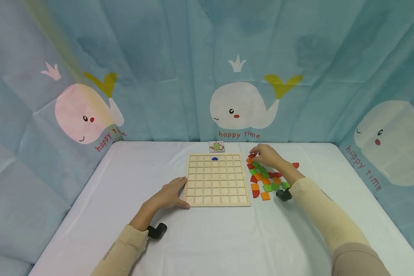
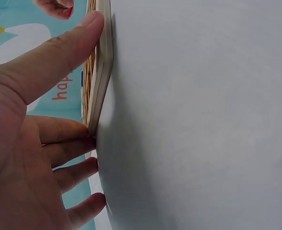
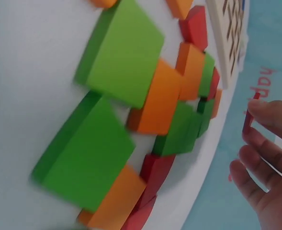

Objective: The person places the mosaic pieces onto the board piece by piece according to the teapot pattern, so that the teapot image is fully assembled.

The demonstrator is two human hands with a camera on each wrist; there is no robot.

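Beside the left edge of a wooden grid board rests my left hand, thumb at the near corner and fingers along the side. In the left wrist view its thumb and fairly straight fingertips touch the board's rim. My right hand is over the far end of a spread of coloured tiles, pinching a thin red tile between thumb and index finger. Below it lie green tiles, orange tiles and red tiles. One blue rounded tile sits in the board's far row.
A small picture card lies just behind the board. One red rounded tile is apart at the right. The white-covered table meets a blue curtain printed with whales at the back and sides.
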